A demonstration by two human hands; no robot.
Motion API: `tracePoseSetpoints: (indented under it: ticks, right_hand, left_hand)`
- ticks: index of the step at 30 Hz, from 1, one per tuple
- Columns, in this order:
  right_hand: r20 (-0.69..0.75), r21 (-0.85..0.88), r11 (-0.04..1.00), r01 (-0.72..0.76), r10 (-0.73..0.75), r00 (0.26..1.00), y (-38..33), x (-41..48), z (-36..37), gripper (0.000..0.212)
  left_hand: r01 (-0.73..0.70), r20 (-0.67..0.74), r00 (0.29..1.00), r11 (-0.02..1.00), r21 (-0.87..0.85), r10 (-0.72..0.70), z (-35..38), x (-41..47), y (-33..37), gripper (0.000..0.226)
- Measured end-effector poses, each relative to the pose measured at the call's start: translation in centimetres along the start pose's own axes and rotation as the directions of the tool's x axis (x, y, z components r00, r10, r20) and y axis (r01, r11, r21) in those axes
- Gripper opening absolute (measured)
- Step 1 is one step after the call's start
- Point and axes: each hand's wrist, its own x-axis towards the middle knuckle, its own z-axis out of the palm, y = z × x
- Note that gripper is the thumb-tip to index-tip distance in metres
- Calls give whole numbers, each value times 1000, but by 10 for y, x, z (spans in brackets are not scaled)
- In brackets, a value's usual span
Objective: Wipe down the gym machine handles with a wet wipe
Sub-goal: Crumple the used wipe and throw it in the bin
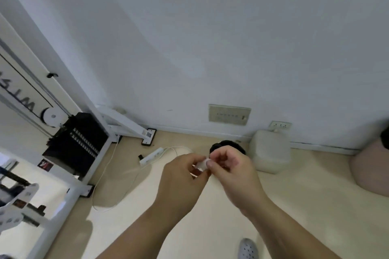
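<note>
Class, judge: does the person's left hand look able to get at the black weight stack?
Probably, with a step closer. The left hand and right hand both pinch the wet wipe, yet nothing stands between it and the weight stack.

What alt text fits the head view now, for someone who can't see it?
The left hand and right hand pinch a white wipe above a beige floor. A white gym machine with a black weight stack stands at left; a power strip lies near the wall.
</note>
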Motion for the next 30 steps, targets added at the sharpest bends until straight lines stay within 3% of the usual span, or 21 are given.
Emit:
tracePoseSetpoints:
  ticks: [8,13,19,23,27,30]
  right_hand:
    - [88,-69,997,-26,32,996,17,92,-121,11]
    - [162,-177,971,-163,192,968,49,143,-153,12]
    - [128,-250,922,-297,335,933,84,207,-163,19]
    - [-2,-339,860,-381,404,915,95,247,-168,18]
    - [-97,-371,800,-471,471,877,104,280,-169,14]
    - [-123,-364,773,-521,514,849,110,304,-163,17]
  left_hand:
    - [207,48,978,963,-173,-202,84,95,64,13]
    - [340,68,940,935,-101,-334,121,142,50,13]
    - [437,143,891,899,-13,-431,152,228,6,10]
    - [465,238,859,885,7,-453,172,290,-21,8]
    - [510,394,785,860,29,-478,181,337,-30,19]
    - [492,413,778,868,69,-473,186,366,-39,28]
